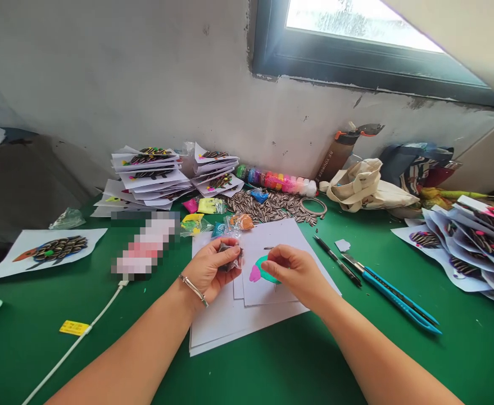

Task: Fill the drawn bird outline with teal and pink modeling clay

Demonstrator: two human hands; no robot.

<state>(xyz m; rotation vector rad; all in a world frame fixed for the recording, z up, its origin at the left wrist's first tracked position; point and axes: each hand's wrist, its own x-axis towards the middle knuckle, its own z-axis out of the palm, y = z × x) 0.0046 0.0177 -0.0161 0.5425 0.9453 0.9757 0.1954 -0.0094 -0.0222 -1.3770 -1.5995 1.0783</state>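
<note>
My left hand [218,267] is closed on a small clear packet [232,260] with dark stuff inside, held above the left side of the papers. My right hand [293,271] is in a pinch over the paper; whatever lies between its fingertips is too small to make out. Under it, on a white sheet [258,292], is a flat turtle-like shape of teal clay [267,271] with a pink clay piece [254,274] at its left end. The right hand hides part of the shape. More white paper [213,332] lies beneath the sheet.
Clay packets [211,206] and a heap of striped sunflower seeds [267,208] lie behind the papers. A pen [337,260] and blue utility knife [392,292] lie right. Stacks of seed pictures [149,180] stand back left and right [474,242]. A white cable [78,343] crosses the left.
</note>
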